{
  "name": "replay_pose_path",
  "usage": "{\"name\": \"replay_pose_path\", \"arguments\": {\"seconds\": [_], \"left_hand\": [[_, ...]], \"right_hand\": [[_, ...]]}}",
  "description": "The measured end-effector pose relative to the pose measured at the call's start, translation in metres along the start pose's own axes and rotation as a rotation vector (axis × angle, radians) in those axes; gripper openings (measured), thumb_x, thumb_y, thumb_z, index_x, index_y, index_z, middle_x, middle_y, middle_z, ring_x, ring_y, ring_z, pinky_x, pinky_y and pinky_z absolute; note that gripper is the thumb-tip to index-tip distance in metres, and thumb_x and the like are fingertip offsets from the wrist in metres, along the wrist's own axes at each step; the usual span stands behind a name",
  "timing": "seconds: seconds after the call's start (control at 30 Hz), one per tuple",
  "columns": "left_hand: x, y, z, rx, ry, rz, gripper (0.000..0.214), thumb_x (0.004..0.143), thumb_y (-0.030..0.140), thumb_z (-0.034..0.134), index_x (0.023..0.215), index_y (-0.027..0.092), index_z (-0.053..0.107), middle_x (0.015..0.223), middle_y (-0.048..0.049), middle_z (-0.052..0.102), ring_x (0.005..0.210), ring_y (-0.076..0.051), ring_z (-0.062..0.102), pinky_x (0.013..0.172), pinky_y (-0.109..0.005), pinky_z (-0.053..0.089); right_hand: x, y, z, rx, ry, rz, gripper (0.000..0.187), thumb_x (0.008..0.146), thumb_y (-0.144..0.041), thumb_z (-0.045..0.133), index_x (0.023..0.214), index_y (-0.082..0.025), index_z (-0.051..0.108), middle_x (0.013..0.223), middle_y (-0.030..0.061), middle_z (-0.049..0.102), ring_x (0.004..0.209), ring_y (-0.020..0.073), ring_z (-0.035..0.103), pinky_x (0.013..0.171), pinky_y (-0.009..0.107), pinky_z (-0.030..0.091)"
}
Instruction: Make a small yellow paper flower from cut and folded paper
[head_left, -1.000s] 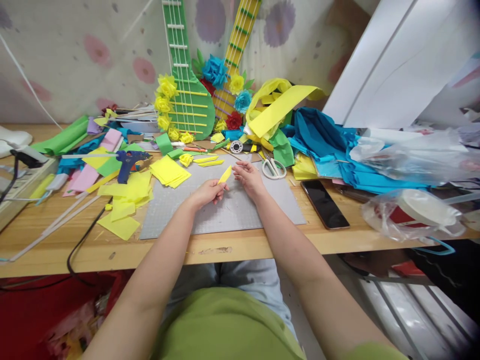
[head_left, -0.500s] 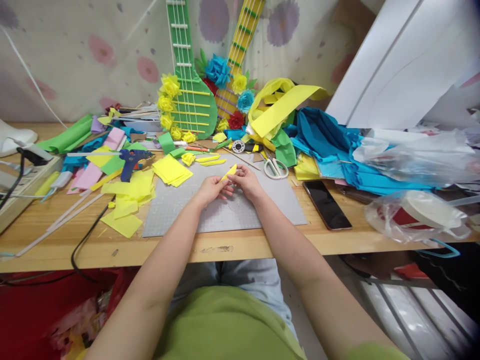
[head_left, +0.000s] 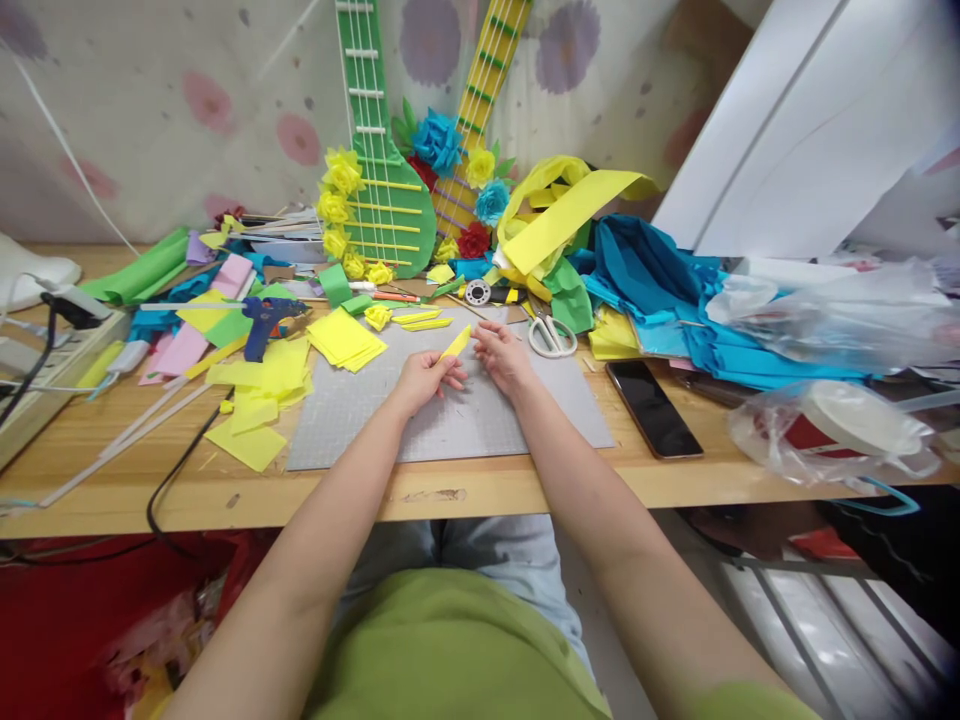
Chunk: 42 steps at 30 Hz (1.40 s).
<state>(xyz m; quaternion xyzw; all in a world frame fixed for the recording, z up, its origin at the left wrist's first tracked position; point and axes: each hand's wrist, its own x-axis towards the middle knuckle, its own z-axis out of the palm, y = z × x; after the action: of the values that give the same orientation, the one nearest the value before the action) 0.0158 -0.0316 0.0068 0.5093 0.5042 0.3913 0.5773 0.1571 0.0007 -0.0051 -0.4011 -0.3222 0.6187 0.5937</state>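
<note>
Over the grey cutting mat [head_left: 352,420], my left hand [head_left: 429,380] pinches a narrow folded strip of yellow crepe paper [head_left: 457,342], its tip pointing up and away from me. My right hand [head_left: 501,355] is just to the right of that strip, fingers apart and holding nothing. Several similar folded yellow strips [head_left: 424,319] lie at the mat's far edge, beside a yellow paper flower [head_left: 377,317]. A stack of yellow paper squares [head_left: 346,338] rests left of them.
White-handled scissors [head_left: 553,337] and a phone [head_left: 654,410] lie to the right. A blue glue gun [head_left: 262,325] stands among paper scraps at left. Behind are a green paper instrument [head_left: 390,215] and blue crepe paper [head_left: 652,265]. A bagged cup [head_left: 840,430] sits near the right edge.
My right hand has let go of the folded yellow strip and moved slightly right, its fingers opening. My left hand still holds the strip in nearly the same place.
</note>
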Motion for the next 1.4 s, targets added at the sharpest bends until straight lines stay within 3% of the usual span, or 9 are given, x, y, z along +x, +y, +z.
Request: {"name": "replay_pose_path", "arguments": {"seconds": [0.1,0.17,0.5,0.73,0.97,1.07,1.17,1.27,1.4], "left_hand": [[0.001,-0.002,-0.002,0.004,-0.056,0.041,0.021,0.079,0.029,0.054,0.077,0.009,0.058,0.074,-0.0099,0.069,0.05,-0.01,0.06,0.035,-0.016,0.031],[0.002,-0.003,-0.003,0.004,-0.086,0.053,0.023,0.079,0.031,0.054,0.076,0.009,0.059,0.075,-0.0102,0.069,0.05,-0.009,0.06,0.035,-0.016,0.032],[0.003,-0.002,-0.002,0.0,-0.106,0.007,0.024,0.079,0.033,0.054,0.083,0.009,0.06,0.081,-0.0107,0.07,0.053,-0.01,0.062,0.038,-0.016,0.035],[-0.001,0.0,-0.004,0.001,-0.122,-0.04,0.021,0.079,0.028,0.054,0.083,0.008,0.06,0.084,-0.0125,0.069,0.055,-0.011,0.063,0.039,-0.016,0.036],[0.001,-0.001,-0.005,0.022,-0.135,-0.061,0.023,0.079,0.03,0.055,0.082,0.008,0.061,0.086,-0.0134,0.069,0.056,-0.012,0.063,0.04,-0.017,0.036],[0.0,-0.002,-0.005,0.012,-0.122,-0.052,0.024,0.079,0.031,0.055,0.083,0.009,0.06,0.085,-0.013,0.07,0.058,-0.013,0.064,0.041,-0.017,0.037],[0.0,-0.002,-0.005,-0.002,-0.107,-0.038,0.023,0.079,0.031,0.055,0.084,0.009,0.06,0.083,-0.0119,0.07,0.056,-0.012,0.063,0.04,-0.017,0.037],[0.001,-0.002,-0.005,-0.031,-0.097,-0.034,0.023,0.08,0.031,0.054,0.084,0.009,0.06,0.082,-0.0113,0.07,0.054,-0.011,0.063,0.04,-0.017,0.039],[0.001,0.001,-0.008,-0.077,-0.117,-0.078,0.026,0.078,0.034,0.056,0.08,0.008,0.06,0.077,-0.0121,0.069,0.055,-0.014,0.064,0.041,-0.018,0.041]], "right_hand": [[-0.009,0.005,0.01,-0.077,-0.213,0.09,0.044,0.047,-0.033,0.077,0.084,-0.018,0.057,0.066,-0.0043,0.061,0.052,0.0062,0.051,0.047,0.019,0.036],[-0.012,0.008,0.014,-0.131,-0.253,0.139,0.039,0.047,-0.035,0.077,0.077,-0.015,0.061,0.06,-0.0036,0.059,0.049,0.0064,0.05,0.045,0.019,0.035],[-0.011,0.014,0.016,-0.112,-0.105,0.093,0.031,0.045,-0.034,0.077,0.063,-0.014,0.061,0.055,-0.0013,0.057,0.049,0.0075,0.049,0.045,0.02,0.037],[-0.011,0.011,0.017,-0.106,-0.033,0.016,0.028,0.049,-0.035,0.073,0.057,-0.015,0.056,0.04,-0.0115,0.026,0.036,0.001,0.016,0.036,0.022,0.01],[-0.001,0.006,0.009,-0.048,0.138,-0.06,0.027,0.053,-0.038,0.069,0.065,-0.015,0.06,0.063,-0.0028,0.055,0.041,0.001,0.021,0.037,0.022,0.012],[-0.005,0.004,0.009,-0.075,0.034,-0.019,0.035,0.053,-0.044,0.07,0.072,-0.017,0.06,0.072,-0.0016,0.059,0.041,0.0009,0.024,0.037,0.021,0.014],[-0.011,0.007,0.012,-0.188,-0.117,0.025,0.036,0.048,-0.041,0.074,0.07,-0.017,0.059,0.055,-0.0057,0.051,0.041,0.0022,0.027,0.038,0.02,0.015],[-0.012,0.011,0.013,-0.229,-0.084,-0.009,0.031,0.047,-0.038,0.074,0.06,-0.017,0.055,0.043,-0.0089,0.037,0.04,0.0031,0.025,0.04,0.021,0.015],[-0.005,0.011,0.009,-0.191,0.016,-0.051,0.028,0.049,-0.037,0.072,0.059,-0.018,0.053,0.043,-0.0096,0.034,0.039,0.0032,0.021,0.041,0.023,0.014]]}}
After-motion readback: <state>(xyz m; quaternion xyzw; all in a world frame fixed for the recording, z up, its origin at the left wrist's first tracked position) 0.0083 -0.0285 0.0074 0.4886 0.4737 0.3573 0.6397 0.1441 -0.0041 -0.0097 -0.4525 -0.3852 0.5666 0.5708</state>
